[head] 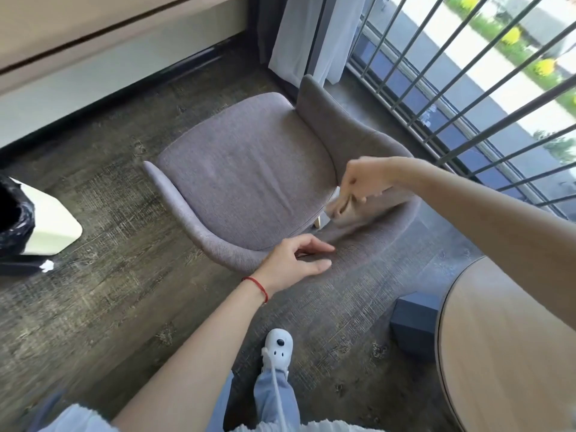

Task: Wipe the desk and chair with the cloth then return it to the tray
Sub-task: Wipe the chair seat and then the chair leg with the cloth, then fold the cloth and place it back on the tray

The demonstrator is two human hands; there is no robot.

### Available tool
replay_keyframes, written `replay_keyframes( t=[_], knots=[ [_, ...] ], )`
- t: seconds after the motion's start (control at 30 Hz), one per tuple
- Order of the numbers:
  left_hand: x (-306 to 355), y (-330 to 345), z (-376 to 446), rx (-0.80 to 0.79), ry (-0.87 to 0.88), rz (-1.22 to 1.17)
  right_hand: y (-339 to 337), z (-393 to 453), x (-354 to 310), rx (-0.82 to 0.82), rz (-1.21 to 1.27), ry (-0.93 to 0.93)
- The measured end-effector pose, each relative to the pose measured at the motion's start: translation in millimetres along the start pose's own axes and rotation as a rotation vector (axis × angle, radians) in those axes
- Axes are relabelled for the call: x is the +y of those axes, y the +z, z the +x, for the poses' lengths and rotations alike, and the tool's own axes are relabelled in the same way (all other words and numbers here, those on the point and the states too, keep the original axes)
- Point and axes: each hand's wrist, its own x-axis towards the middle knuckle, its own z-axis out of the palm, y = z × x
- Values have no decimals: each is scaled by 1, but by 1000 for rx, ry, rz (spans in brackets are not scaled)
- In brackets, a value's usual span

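A grey-purple upholstered chair (246, 169) with a curved backrest stands on the dark wood floor below me. My right hand (363, 179) grips a beige cloth (346, 212) and presses it against the inner face of the backrest near the seat's right edge. My left hand (294, 263), with a red string on the wrist, rests on the top rim of the backrest, fingers apart and holding nothing. A round light-wood desk (505, 353) fills the lower right corner. No tray is in view.
A white bin lined with a black bag (18, 219) stands at the left edge. A blue box (414, 322) sits on the floor beside the desk. A window railing (467, 88) and a white curtain (311, 35) lie beyond the chair. My white shoe (279, 347) is below.
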Motion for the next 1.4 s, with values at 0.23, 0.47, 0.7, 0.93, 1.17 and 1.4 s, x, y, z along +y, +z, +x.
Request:
replay_keyframes(
  t=[0.23,0.47,0.7,0.93,1.17,1.4],
  knots=[
    [42,-40,34,235,-455,-952,7,-7,-11,534,399,-244],
    [64,-63,25,275,-291,-596,56,-35,-36,352,711,-517],
    [98,-94,-50,424,-79,-455,39,-67,-59,464,998,-350],
    [161,-199,-149,633,81,-502,-78,-82,-171,439,1076,-625],
    [168,-369,-229,910,120,-473,-207,-43,-326,534,1047,-797],
    [169,-511,-276,1107,262,-367,-280,13,-473,462,1481,-664]
  ],
)
